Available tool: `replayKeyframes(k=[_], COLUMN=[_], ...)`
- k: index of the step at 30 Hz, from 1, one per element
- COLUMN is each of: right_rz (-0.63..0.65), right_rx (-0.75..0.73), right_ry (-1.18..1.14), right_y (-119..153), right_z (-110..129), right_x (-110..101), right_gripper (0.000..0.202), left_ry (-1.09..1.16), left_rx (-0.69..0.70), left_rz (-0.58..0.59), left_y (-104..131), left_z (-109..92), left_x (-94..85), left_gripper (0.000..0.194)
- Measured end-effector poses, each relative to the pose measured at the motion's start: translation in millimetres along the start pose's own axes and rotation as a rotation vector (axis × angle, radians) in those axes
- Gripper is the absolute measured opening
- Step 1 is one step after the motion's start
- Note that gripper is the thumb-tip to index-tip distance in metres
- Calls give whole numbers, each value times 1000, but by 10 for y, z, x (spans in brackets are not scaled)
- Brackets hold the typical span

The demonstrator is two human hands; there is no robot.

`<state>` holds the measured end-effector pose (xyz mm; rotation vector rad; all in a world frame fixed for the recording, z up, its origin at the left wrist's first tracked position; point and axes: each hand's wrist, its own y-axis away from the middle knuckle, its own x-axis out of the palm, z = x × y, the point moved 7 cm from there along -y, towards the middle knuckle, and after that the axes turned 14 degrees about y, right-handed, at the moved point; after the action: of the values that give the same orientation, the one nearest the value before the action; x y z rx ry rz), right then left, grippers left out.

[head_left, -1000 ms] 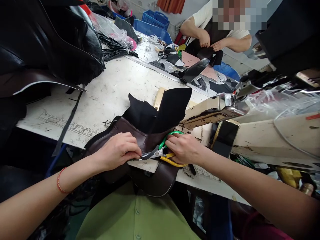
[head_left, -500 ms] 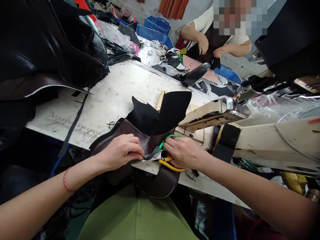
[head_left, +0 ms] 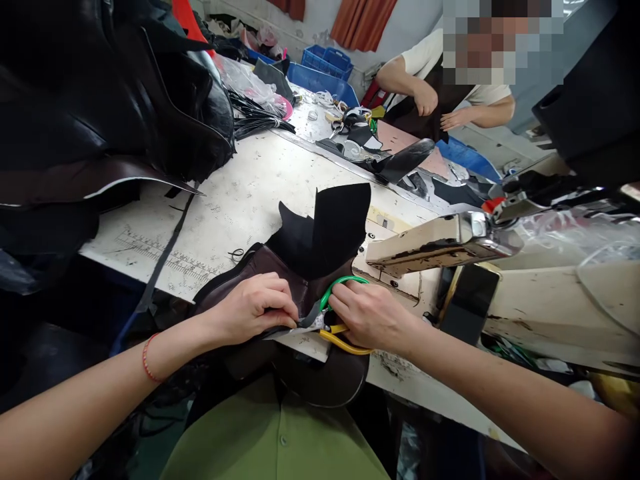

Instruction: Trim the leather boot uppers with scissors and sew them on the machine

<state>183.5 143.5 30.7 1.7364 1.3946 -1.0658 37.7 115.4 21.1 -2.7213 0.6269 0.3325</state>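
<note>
My right hand point(head_left: 367, 310) is closed around scissors point(head_left: 345, 343) with one green and one yellow handle loop. Their blades point left, toward the fingertips of my left hand point(head_left: 260, 303). That hand pinches the edge of a dark brown leather piece point(head_left: 283, 267) close to the blades. Upright at the back of the piece stand black fabric-like flaps point(head_left: 343, 230). A rounded part of the leather point(head_left: 325, 383) hangs over the table's front edge above my lap. A thin grey strip point(head_left: 310, 315) lies between my left fingertips and the scissors; whether the blades are apart I cannot make out.
A sewing machine arm point(head_left: 420, 243) stands right of the leather, with a phone point(head_left: 469, 300) beside it. Black leather pieces point(head_left: 165, 100) are heaped at the left. Across the white table point(head_left: 260, 173), a co-worker's hands point(head_left: 425, 99) are busy near scraps and blue crates point(head_left: 327, 61).
The view has shifted, so most things sit slightly farther right. Both hands keep their holds, with the scissors still by the leather edge. The black flaps have changed angle a little.
</note>
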Motion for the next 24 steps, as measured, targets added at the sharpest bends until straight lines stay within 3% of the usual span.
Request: replayKeyframes(k=[9, 17, 24], right_rz=[-78, 3, 21], right_rx=[-33, -75, -141], right_ry=[-1, -23, 55], right_y=[-202, -401, -584], right_z=[102, 245, 397], right_x=[-52, -59, -268], right_gripper=[8, 10, 14], left_ry=[188, 338, 401], left_rx=[-6, -32, -82], left_rz=[-147, -337, -430], left_y=[10, 83, 83], left_z=[6, 39, 85], left_x=[-133, -262, -315], left_gripper=[7, 7, 10])
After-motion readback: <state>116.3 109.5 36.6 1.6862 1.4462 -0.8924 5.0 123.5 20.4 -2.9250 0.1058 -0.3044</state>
